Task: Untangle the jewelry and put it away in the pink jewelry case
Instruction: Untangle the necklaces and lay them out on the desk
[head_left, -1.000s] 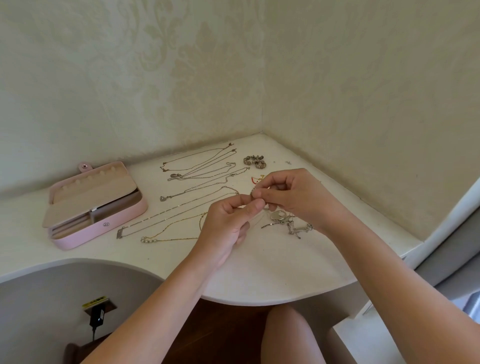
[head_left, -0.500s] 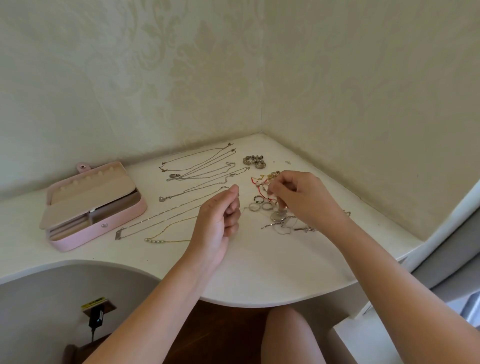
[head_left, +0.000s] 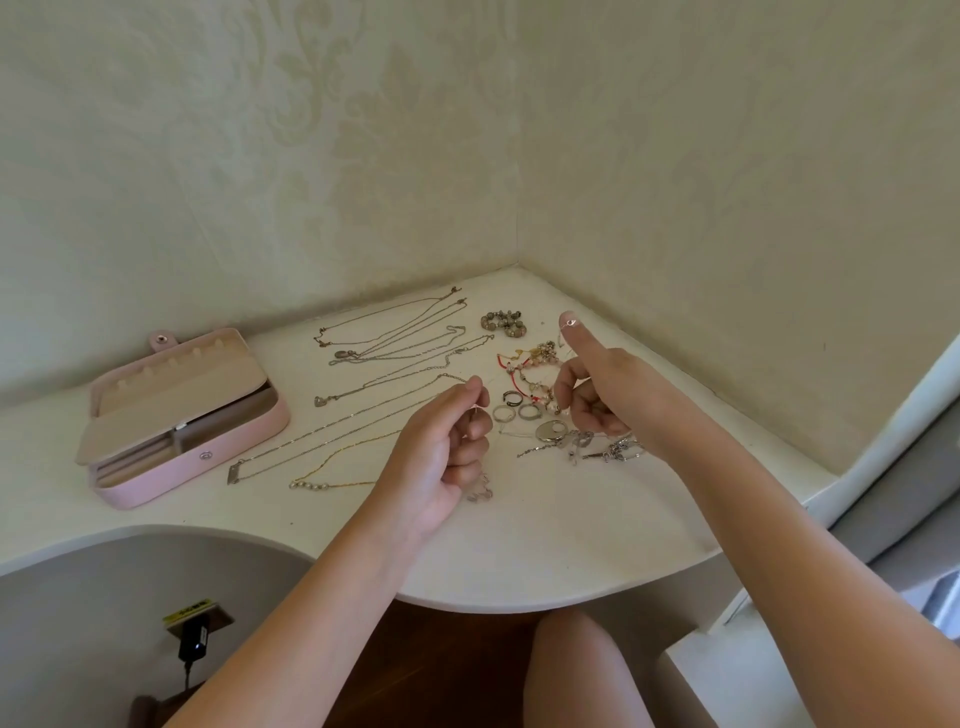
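The pink jewelry case (head_left: 249, 436) lies open at the left of the white corner table (head_left: 545, 545). Several necklaces (head_left: 395, 343) are laid out in straight rows beside it. My left hand (head_left: 441, 452) pinches a thin silver chain (head_left: 480, 492) whose end dangles below the fingers. My right hand (head_left: 608, 389) hovers over a tangle of red cord and beads (head_left: 530, 371). Its index finger points up with a small clasp on the tip, and the other fingers are curled. Three rings (head_left: 514, 410) and a round silver pendant (head_left: 551, 431) lie between my hands.
A beaded bracelet (head_left: 503, 322) sits near the back corner. Silver charms (head_left: 615, 449) lie under my right wrist. Two walls close the corner behind. The table's curved front edge is near my knee (head_left: 582, 670). A plugged-in charger (head_left: 192, 634) sits on the floor at lower left.
My hands have parted. The left drew back with the thin chain; the right first reached into the tangle, then lifted with its index finger raised.
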